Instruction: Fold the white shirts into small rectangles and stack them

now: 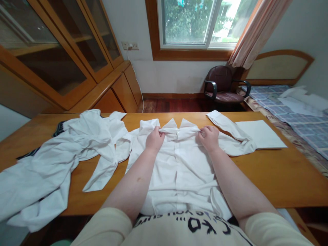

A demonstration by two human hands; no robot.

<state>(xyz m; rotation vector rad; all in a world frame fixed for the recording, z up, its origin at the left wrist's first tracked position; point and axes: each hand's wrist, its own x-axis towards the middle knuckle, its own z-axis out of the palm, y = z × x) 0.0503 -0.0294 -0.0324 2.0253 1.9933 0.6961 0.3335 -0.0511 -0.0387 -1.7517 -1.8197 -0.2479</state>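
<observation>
Shirt point(192, 164) lies front-up at the centre of the frame, directly beneath your forearms. Its long axis runs from the collar point(171, 123), beyond your hands, down to your body at lower centre. Your left hand point(155, 138) and right hand point(210, 136) are apart, each pinching cloth just below the collar, on opposite sides of the button line; neither is clearly nearer. Note the obstructions: a white garment heap point(56, 164) crowds the left, where the sleeve boundary cannot be told; at right, the bent sleeve point(241, 141) meets a flat white item point(263, 135) on the table point(256, 177).
</observation>
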